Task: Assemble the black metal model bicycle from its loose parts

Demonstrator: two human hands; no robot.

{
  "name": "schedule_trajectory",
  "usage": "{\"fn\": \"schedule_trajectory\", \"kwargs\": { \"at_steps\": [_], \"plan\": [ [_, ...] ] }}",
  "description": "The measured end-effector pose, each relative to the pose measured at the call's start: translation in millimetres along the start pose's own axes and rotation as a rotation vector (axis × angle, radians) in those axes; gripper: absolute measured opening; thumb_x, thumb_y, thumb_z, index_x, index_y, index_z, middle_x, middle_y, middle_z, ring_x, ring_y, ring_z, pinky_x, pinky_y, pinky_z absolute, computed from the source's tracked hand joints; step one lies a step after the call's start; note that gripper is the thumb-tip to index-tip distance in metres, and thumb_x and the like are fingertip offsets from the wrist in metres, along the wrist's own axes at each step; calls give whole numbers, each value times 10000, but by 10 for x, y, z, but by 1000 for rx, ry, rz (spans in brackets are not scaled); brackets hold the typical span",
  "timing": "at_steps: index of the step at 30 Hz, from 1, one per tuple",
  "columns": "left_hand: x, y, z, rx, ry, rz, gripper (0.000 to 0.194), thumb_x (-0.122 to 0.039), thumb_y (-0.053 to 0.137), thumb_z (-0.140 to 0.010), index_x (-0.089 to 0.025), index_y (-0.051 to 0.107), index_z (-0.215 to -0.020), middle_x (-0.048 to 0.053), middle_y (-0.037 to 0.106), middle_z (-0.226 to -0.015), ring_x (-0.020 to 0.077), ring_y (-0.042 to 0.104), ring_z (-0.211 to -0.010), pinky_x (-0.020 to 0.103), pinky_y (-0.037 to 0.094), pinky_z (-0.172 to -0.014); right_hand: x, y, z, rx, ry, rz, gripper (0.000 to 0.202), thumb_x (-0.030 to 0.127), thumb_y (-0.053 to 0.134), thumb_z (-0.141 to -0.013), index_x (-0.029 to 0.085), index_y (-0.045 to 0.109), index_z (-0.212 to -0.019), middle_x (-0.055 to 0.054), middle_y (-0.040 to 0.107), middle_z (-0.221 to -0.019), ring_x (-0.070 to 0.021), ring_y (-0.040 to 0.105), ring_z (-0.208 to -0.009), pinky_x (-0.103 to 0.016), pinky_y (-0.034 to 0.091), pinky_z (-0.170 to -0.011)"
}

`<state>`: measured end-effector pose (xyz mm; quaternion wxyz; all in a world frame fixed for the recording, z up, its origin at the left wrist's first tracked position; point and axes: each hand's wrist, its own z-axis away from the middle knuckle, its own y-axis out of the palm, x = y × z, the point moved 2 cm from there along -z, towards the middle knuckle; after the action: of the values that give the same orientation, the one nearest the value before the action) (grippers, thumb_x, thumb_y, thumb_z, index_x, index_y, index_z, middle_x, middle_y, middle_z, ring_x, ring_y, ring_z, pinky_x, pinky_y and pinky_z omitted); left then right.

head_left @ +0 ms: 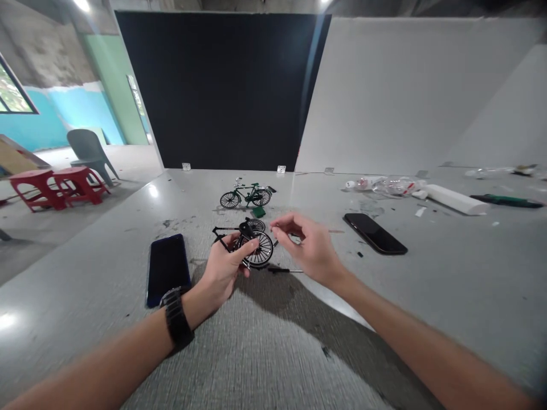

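My left hand [226,262] grips a black model bicycle frame [225,230] with a spoked wheel [259,250] fitted at its right end, the thumb pressed near the wheel. Just right of that wheel, my right hand [305,242] has thumb and forefinger pinched together; whatever sits between the fingertips is too small to make out. Behind the held frame another small wheel [257,224] shows in part. A small screwdriver [282,270] lies on the table below the hands. Farther back stands a complete green model bicycle [247,195], with a small green piece [258,212] in front of it.
A phone [168,267] lies left of my hands, another phone [375,233] to the right. Clear plastic packaging [391,185], a white box [455,199] and a green-black pen [506,200] lie at the back right. A black-and-white panel [222,91] closes off the table's far edge.
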<state>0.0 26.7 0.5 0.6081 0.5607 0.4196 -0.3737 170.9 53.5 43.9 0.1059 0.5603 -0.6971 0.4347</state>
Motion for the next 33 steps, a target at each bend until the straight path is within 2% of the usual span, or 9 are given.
{"fn": "schedule_trajectory", "kwargs": {
  "at_steps": [4,8,12,17,25,33],
  "plan": [
    [-10,14,13,-3,-5,-15,406,-341,875,-642,-129,667,-919,23,640,-837,120,613,-675,152,399,-324,78,125,95,-46,-29,-78,145,272,628,-903,219,651,-1037,-35,714,-916,-160,682,-797,-307,572,-711],
    [-36,35,28,-34,-11,1,401,-328,892,-616,-147,635,-865,-7,629,-767,100,588,-591,159,395,-319,105,186,156,-62,-72,-56,78,251,624,-909,230,656,-976,-22,712,-893,-154,685,-794,-300,570,-712],
    [-41,39,23,-25,-20,5,393,-331,885,-633,-142,638,-874,-1,635,-781,87,577,-569,158,399,-327,95,185,173,-81,-77,-38,64,249,619,-916,231,662,-960,-18,717,-876,-156,689,-794,-299,569,-707],
    [-24,23,5,-1,-2,-5,385,-347,872,-654,-143,641,-884,22,645,-820,111,610,-656,147,399,-337,96,164,169,-98,-108,40,74,261,602,-926,241,671,-942,-16,723,-847,-157,681,-757,-298,551,-662],
    [-11,15,4,0,-5,-10,387,-354,872,-653,-139,654,-888,8,622,-796,86,575,-593,152,392,-353,117,153,175,-86,-149,86,82,215,596,-927,247,672,-929,7,721,-845,-135,663,-734,-271,523,-639],
    [1,5,10,20,3,-42,359,-357,841,-701,-149,633,-906,12,611,-827,101,574,-657,145,417,-361,70,165,187,-52,-219,174,93,203,572,-948,230,661,-956,-10,704,-833,-138,627,-717,-269,494,-633]
  ]
}}
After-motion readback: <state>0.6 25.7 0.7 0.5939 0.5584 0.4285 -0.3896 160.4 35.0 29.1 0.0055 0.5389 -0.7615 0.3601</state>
